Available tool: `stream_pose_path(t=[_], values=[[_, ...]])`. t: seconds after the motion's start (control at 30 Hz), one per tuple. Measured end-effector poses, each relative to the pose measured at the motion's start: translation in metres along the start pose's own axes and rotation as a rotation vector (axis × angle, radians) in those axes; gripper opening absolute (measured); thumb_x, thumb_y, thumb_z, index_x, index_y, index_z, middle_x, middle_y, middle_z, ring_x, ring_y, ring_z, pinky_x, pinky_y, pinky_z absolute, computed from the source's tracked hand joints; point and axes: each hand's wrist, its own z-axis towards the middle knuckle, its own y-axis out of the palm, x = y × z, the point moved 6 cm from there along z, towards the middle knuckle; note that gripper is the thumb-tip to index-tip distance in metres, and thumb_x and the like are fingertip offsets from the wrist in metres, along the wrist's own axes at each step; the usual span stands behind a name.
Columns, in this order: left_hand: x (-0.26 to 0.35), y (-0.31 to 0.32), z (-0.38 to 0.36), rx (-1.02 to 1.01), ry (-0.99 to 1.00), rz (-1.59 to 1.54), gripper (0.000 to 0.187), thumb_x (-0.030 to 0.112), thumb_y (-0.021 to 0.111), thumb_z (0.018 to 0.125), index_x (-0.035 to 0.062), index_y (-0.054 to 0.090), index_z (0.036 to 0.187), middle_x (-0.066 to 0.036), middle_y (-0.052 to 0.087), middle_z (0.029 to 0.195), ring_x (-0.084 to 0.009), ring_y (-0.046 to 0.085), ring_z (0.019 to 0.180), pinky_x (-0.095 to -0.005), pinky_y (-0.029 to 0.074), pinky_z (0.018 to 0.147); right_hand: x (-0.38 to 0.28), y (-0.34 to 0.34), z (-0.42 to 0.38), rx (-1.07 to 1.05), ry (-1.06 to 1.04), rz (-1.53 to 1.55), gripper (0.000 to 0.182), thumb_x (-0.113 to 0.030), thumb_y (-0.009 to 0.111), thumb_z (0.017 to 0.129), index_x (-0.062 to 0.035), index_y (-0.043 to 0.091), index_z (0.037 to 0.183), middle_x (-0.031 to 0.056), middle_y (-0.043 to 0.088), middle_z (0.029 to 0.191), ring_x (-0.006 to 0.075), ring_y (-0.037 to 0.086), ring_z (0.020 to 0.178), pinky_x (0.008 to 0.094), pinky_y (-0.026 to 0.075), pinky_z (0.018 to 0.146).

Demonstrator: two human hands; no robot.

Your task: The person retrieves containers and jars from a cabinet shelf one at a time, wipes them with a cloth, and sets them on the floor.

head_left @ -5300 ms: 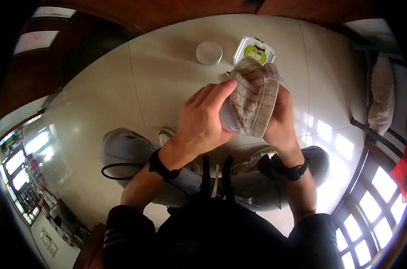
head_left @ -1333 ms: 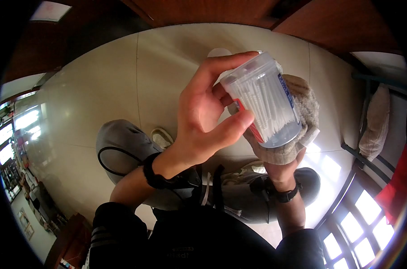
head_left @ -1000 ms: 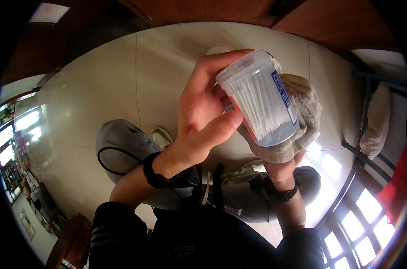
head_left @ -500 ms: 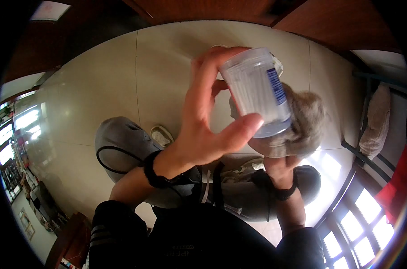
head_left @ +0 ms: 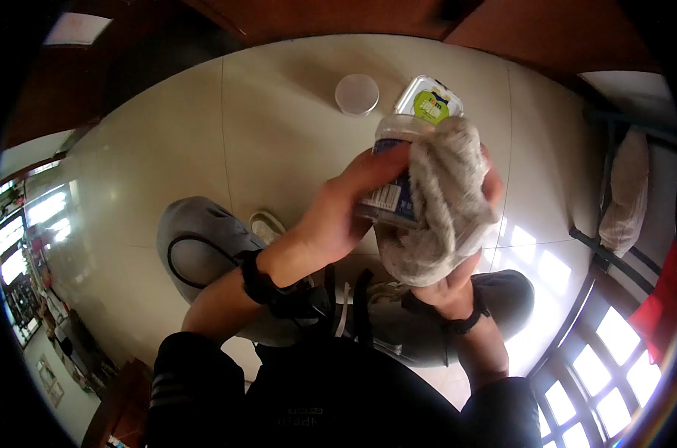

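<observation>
My left hand (head_left: pixel 347 196) is wrapped round a clear plastic jar (head_left: pixel 393 175) that bears a dark blue label with a barcode. The jar is tilted slightly and its rim points away from me. In my right hand (head_left: pixel 469 275) is a greyish, fluffy cloth (head_left: pixel 447 201), pressed against the jar's right side. The cloth covers that side of the jar and most of my right fingers. Thin pale sticks in the jar, seen a moment earlier, are mostly hidden behind the label and my hand.
On the tiled floor (head_left: pixel 294 134) ahead stand a round translucent lid (head_left: pixel 357 95) and a white package with a green label (head_left: pixel 430 103). Dark wooden cabinets (head_left: pixel 338 21) line the far side. A metal-framed rack with a cushion (head_left: pixel 626 190) is at the right.
The jar has come down and been turned, so its blue label faces me. The cloth has moved up and left onto the jar's side. The round lid and package are now uncovered.
</observation>
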Motion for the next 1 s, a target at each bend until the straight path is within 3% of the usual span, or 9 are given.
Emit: stream_pose_path(t=[0.27,0.4,0.5,0.57,0.73,0.8,0.9,0.97,1.0], values=[[0.003,0.031,0.005,-0.159,0.141,0.523,0.097,0.023,0.071,0.080,0.0017,0.005,0.149,-0.016,0.044,0.132,-0.0234,0.045,0.121,-0.0342,0.036,0.102,0.021,-0.019,-0.035,0.217,0.393,0.100,0.071,-0.017,0.064,0.085,0.0023,0.024,0.141,0.0170,0.037,0.139,0.0270,0.040,0.128,0.0368,0.031,0.106],[-0.009,0.028,0.012,-0.202,0.256,0.709,0.101,0.020,0.072,0.076,0.0021,0.005,0.149,-0.018,0.048,0.130,-0.0289,0.050,0.118,-0.0345,0.039,0.099,0.037,-0.037,-0.055,0.380,0.418,0.106,0.065,-0.014,0.063,0.088,-0.0003,0.028,0.140,0.0121,0.042,0.136,0.0228,0.043,0.125,0.0360,0.037,0.104],[-0.006,0.024,0.017,-0.093,0.344,1.127,0.094,0.018,0.075,0.072,0.0043,0.017,0.145,-0.022,0.057,0.115,-0.0325,0.059,0.107,-0.0349,0.045,0.090,0.037,-0.046,-0.067,0.596,0.480,0.571,0.072,-0.007,0.069,0.083,-0.0037,0.024,0.140,0.0130,0.037,0.139,0.0234,0.044,0.123,0.0375,0.040,0.102],[-0.008,0.011,0.023,0.068,0.313,1.313,0.086,0.017,0.077,0.070,0.0061,0.027,0.139,-0.023,0.061,0.106,-0.0346,0.062,0.100,-0.0354,0.048,0.084,0.030,-0.046,-0.071,0.600,0.465,0.556,0.075,-0.005,0.071,0.081,-0.0043,0.024,0.139,0.0136,0.036,0.139,0.0223,0.045,0.122,0.0356,0.042,0.099],[-0.015,-0.007,0.036,0.093,0.474,1.385,0.069,0.019,0.080,0.065,0.0081,0.042,0.122,-0.016,0.061,0.101,-0.0313,0.060,0.096,-0.0347,0.047,0.082,-0.007,-0.041,-0.036,0.460,0.131,0.364,0.030,-0.002,0.066,0.083,0.0025,0.056,0.110,0.0076,0.063,0.102,0.0153,0.060,0.090,0.0282,0.049,0.077],[-0.017,-0.016,0.038,0.101,0.526,1.510,0.064,0.021,0.078,0.067,0.0089,0.046,0.121,-0.011,0.057,0.109,-0.0283,0.052,0.103,-0.0355,0.042,0.089,-0.022,-0.038,-0.021,0.400,0.207,0.450,0.017,-0.003,0.063,0.084,0.0021,0.061,0.100,0.0044,0.064,0.092,0.0122,0.058,0.080,0.0266,0.048,0.070],[-0.028,-0.045,0.041,0.143,0.525,1.691,0.060,0.019,0.076,0.070,0.0097,0.047,0.122,-0.010,0.053,0.115,-0.0279,0.048,0.109,-0.0371,0.041,0.092,-0.025,-0.031,-0.015,0.228,0.315,0.470,0.013,-0.008,0.062,0.080,0.0018,0.063,0.088,0.0084,0.062,0.071,0.0155,0.057,0.066,0.0286,0.045,0.061],[-0.038,-0.056,0.044,0.137,0.461,1.703,0.060,0.017,0.076,0.071,0.0103,0.047,0.123,-0.010,0.052,0.116,-0.0283,0.048,0.110,-0.0380,0.042,0.091,-0.027,-0.024,-0.020,0.130,0.294,0.436,0.011,-0.009,0.059,0.073,0.0023,0.058,0.073,0.0196,0.059,0.068,0.0378,0.057,0.066,0.0406,0.047,0.066],[-0.046,-0.060,0.047,0.126,0.429,1.699,0.060,0.016,0.075,0.071,0.0107,0.046,0.123,-0.011,0.052,0.117,-0.0284,0.048,0.110,-0.0384,0.043,0.091,-0.036,-0.031,-0.019,0.101,0.248,0.331,0.012,-0.009,0.059,0.072,0.0021,0.057,0.072,0.0203,0.059,0.068,0.0392,0.057,0.067,0.0430,0.046,0.069]])
